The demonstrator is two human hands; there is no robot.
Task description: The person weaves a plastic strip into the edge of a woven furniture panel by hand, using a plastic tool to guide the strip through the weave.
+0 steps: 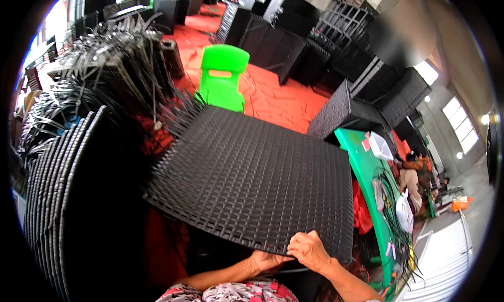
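Observation:
A black woven rattan-style panel point(257, 176) lies tilted in front of me, with loose strand ends fringing its far left side. At its near edge my right hand point(310, 249) is closed, fingers bent over the rim; any single strand in them is too small to make out. Just left of it, my left hand point(264, 261) grips the same edge from below, its fingertips partly hidden beneath the weave. The two hands nearly touch.
A green chair point(223, 76) stands beyond the panel on red floor covering point(283, 100). To the right, a green table point(362, 168) bears a white basket point(380, 146) and cords. Stacked woven panels point(58, 197) and strand heaps point(110, 55) crowd the left. People point(415, 170) are far right.

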